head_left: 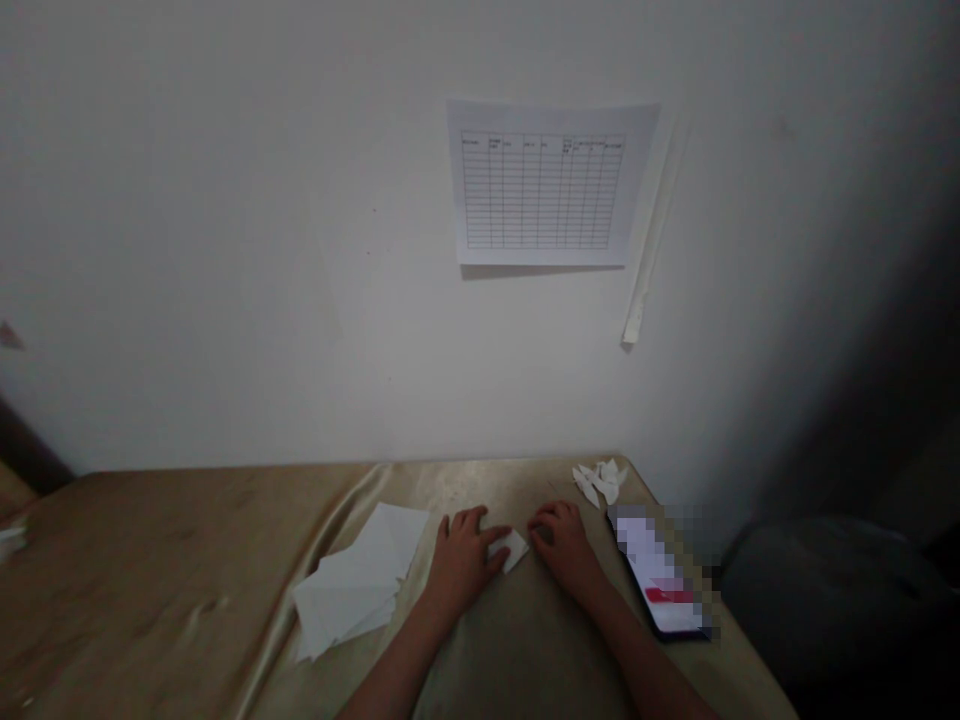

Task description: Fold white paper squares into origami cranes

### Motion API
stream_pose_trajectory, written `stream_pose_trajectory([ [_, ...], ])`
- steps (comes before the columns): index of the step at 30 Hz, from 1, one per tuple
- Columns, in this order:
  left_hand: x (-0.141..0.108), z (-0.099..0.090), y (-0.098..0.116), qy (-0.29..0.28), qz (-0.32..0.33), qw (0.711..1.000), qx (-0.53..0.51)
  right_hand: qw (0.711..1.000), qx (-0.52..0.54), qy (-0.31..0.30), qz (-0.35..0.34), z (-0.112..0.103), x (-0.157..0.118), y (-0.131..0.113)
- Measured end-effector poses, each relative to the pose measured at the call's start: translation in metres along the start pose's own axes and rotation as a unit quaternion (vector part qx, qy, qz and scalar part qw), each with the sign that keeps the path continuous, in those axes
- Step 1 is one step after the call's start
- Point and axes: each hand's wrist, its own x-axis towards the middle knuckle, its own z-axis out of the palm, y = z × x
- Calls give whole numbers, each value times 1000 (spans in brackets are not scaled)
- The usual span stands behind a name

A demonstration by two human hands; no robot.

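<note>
A small white piece of paper (513, 549) with a pointed corner lies on the cloth between my two hands. My left hand (463, 550) grips its left side between thumb and index finger, the other fingers stretched out on the cloth. At the right corner of the paper, my right hand (561, 535) is closed, its fingers curled and its thumb and fingertips at the edge. Part of the paper is hidden under the left fingers. Left of my left hand, several white paper sheets (360, 590) lie fanned in an overlapping pile.
Small white paper scraps (604, 482) lie at the table's far right corner. A phone (656, 570) with a lit, partly blurred screen rests right of my right arm. Shiny gold cloth (187, 570) covers the table, which meets a wall carrying a printed table sheet (551, 185).
</note>
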Motion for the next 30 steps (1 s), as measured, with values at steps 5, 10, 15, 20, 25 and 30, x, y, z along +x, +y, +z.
stream_pose_trajectory([
  [5, -1, 0, 3, -3, -3, 1000, 13, 1000, -3, -5, 0, 0, 0, 0],
  [10, -3, 1, 5, -6, 1, 1000, 29, 1000, -7, -6, 1, 2, 0, 3],
  [15, -4, 2, 5, -2, 12, 999, 31, 1000, -16, -5, -1, 2, 0, 3],
  [20, -5, 3, 4, 13, 22, 998, 49, 1000, -25, -6, 0, 1, 0, 0],
  [25, -4, 3, 2, 14, 13, 998, 56, 999, -33, -4, 4, 3, 0, 1],
  [30, -4, 5, -1, 13, -6, 999, 48, 1000, -29, -3, 1, 1, 0, 1],
])
